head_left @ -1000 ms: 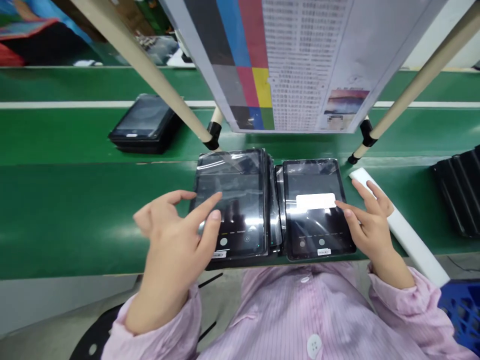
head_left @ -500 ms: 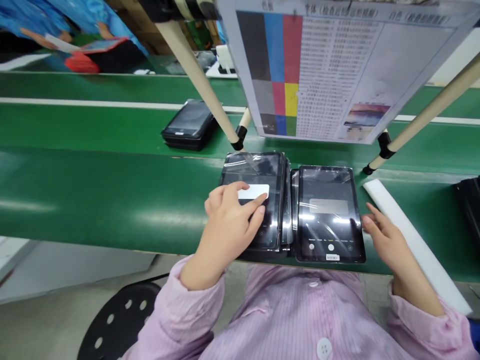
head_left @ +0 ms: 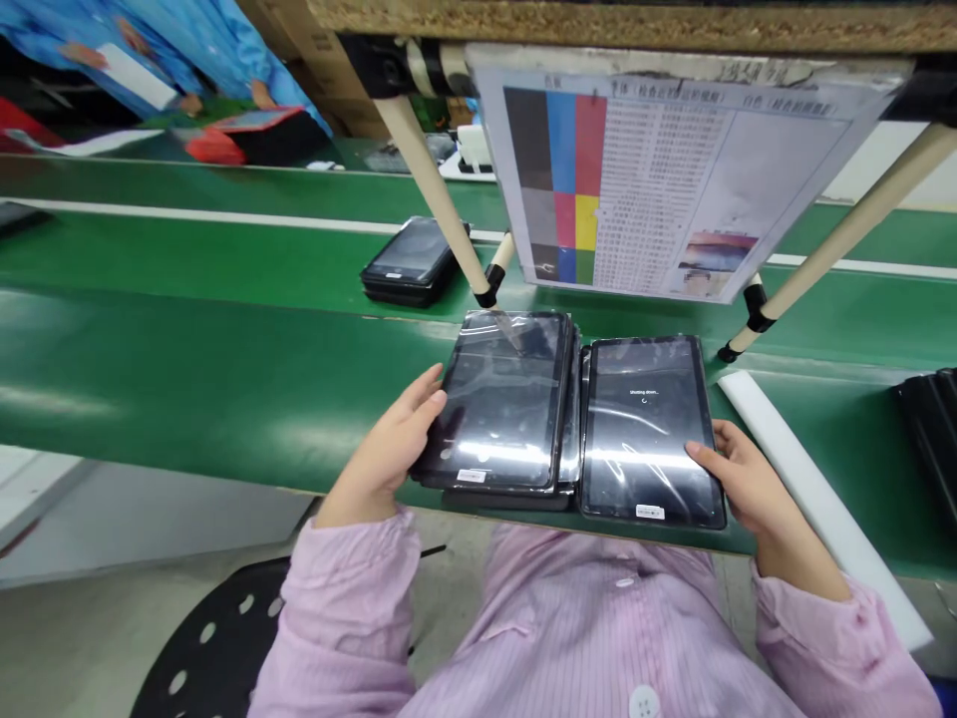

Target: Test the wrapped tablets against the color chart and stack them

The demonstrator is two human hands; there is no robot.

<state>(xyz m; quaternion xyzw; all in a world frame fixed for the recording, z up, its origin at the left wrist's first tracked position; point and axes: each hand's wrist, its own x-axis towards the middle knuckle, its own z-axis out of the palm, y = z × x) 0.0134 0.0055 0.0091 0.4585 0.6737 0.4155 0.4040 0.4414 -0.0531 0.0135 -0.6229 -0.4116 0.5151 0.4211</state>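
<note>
Two stacks of black tablets in clear film lie side by side at the green bench's front edge. My left hand [head_left: 395,439] is at the left edge of the left stack's top tablet [head_left: 502,404], thumb near its rim, fingers partly hidden beside it. That tablet's screen is dark. My right hand [head_left: 748,484] grips the right edge of the right tablet [head_left: 647,434], thumb on the glass and fingers behind the edge. Small "Shutting down..." text shows on its screen. Each of the two tablets has a white label at its lower edge.
A printed colour chart [head_left: 628,189] hangs from a pipe frame behind the tablets. Another tablet stack [head_left: 415,261] lies further back. A white foam strip [head_left: 822,509] lies at the right, beside dark devices [head_left: 931,429]. People in blue stand across the bench; a black stool [head_left: 216,638] is below left.
My left hand has moved off the left screen to its left edge; that screen went dark. My right hand has closed on the right tablet, whose display now shows shutdown text.
</note>
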